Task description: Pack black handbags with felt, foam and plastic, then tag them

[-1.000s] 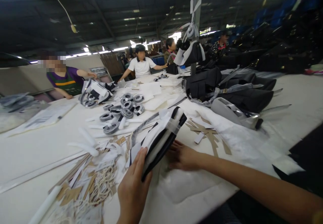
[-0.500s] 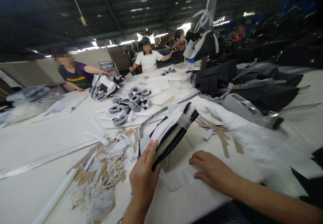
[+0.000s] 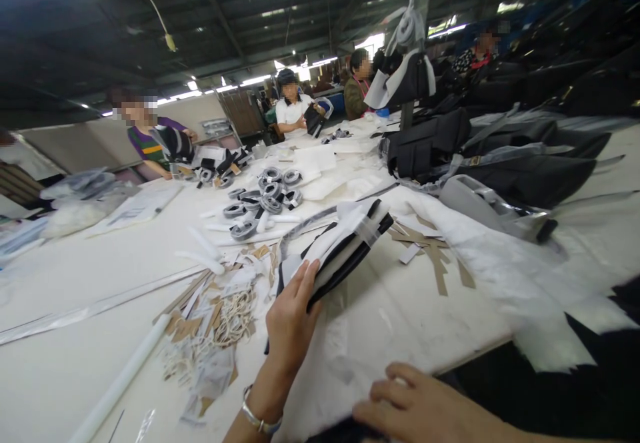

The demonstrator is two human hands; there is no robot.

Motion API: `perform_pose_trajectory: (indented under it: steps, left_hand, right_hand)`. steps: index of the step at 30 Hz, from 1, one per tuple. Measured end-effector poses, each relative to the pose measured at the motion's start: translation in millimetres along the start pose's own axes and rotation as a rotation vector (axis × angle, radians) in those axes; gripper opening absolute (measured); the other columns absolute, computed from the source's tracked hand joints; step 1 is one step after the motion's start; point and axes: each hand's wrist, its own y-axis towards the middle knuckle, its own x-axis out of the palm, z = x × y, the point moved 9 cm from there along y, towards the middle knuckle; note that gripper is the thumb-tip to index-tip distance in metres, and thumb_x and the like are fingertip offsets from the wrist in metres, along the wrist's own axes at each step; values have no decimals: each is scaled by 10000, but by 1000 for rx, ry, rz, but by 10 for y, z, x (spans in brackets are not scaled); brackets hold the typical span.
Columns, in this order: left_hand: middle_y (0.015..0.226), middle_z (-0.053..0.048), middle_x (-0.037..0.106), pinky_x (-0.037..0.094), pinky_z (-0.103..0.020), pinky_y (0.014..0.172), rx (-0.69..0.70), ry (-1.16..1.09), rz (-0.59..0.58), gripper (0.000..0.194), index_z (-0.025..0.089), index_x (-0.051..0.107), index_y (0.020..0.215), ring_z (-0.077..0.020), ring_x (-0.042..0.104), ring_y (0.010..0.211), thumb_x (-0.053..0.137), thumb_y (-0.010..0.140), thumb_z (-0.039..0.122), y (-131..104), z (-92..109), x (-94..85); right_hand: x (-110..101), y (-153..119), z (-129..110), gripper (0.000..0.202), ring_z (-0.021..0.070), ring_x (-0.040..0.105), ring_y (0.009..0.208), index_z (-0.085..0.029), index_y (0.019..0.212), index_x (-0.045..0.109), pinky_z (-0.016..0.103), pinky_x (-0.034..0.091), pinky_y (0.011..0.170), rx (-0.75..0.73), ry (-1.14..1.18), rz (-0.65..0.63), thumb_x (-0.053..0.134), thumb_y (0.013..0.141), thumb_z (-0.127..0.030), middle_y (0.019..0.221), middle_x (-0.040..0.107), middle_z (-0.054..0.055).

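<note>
My left hand (image 3: pixel 294 320) grips the near side of a black bag (image 3: pixel 345 276) that stands tilted on the table. White wrapping (image 3: pixel 333 236) covers part of its upper side, and a strip of clear film (image 3: pixel 369 231) crosses its far end. The thumb is partly hidden by the bag. Low in the view, by the table's front edge, my right hand (image 3: pixel 413 403) is open, its fingers apart and slightly bent. Nothing shows in it, and it does not touch the bag.
Left of the bag lie cords (image 3: pixel 235 316) and paper scraps. Several wrapped strap coils (image 3: pixel 270 196) lie farther back. Black bags (image 3: pixel 430 146) and a white sheet (image 3: pixel 470 250) are at right. Brown strips (image 3: pixel 440 273) lie behind the held bag. Co-workers (image 3: pixel 295 106) handle dark bags across the table.
My right hand has drawn back from the table beside the bag toward the front edge. A clear film piece near it is gone from there. My left hand keeps its hold.
</note>
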Motion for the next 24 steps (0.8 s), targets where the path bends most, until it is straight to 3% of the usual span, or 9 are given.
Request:
perform_pose_trajectory:
  steps: [2,4,7,9,11,14,16,20,24]
  left_hand:
    - [1506,-12,493,543,-311,978,1,3,1,804,339,348,1508,-222,576,1280,631,821,31,-7,5,9]
    - [1506,-11,492,545,-310,974,4,-2,1,807,340,349,1509,-221,579,1276,631,820,27,-13,11,19]
    - [1504,-14,495,543,-311,977,12,-15,7,812,336,343,1512,-220,577,1278,630,821,21,-18,23,24]
    - [1496,-15,505,541,-310,982,16,-10,24,802,336,351,1509,-216,585,1267,633,826,24,-23,26,17]
    - [1489,-17,513,548,-314,975,30,8,43,777,335,364,1502,-214,594,1257,632,838,32,-40,29,17]
    - [1491,-42,510,561,-334,961,105,48,82,736,309,386,1493,-227,588,1266,628,851,43,-100,67,42]
    - [1479,-72,519,560,-349,967,189,78,136,702,273,415,1481,-245,578,1279,610,851,31,-166,121,57]
    - [1436,-88,563,551,-359,985,334,115,246,578,257,501,1430,-253,570,1289,536,900,27,-298,240,86]
    - [1409,-89,589,556,-361,976,408,93,324,492,280,544,1396,-254,558,1302,547,948,77,-340,340,20]
  right_hand:
    - [-1,29,10,185,139,676,719,-304,1022,674,252,508,642,-8,309,-28,489,1004,-304,866,756,-53]
    - [-28,73,327,249,149,701,863,-292,1101,683,238,537,776,176,414,34,451,1019,-330,965,761,-14]
    - [59,154,882,453,301,553,1268,-162,1337,602,452,442,1076,403,264,108,512,980,-426,1346,619,163]
    - [271,285,1110,696,376,405,1392,-108,1448,491,576,335,1139,388,208,32,613,904,-525,1487,464,225]
    - [425,431,1224,788,373,340,1432,-111,1486,439,587,258,1173,277,202,-25,641,874,-565,1523,412,224]
    - [451,552,1284,671,317,383,1418,-172,1489,449,508,285,1181,101,229,-60,597,926,-505,1503,466,168]
    - [423,545,1326,548,309,444,1378,-231,1456,501,502,337,1153,66,227,-82,567,951,-433,1471,518,122]
    - [463,446,1444,391,323,526,1300,-268,1342,620,515,423,1084,137,180,-78,490,975,-315,1409,583,94]
    - [484,431,1549,287,270,588,1187,-278,1239,649,447,499,1003,225,192,-17,561,971,-332,1341,605,97]
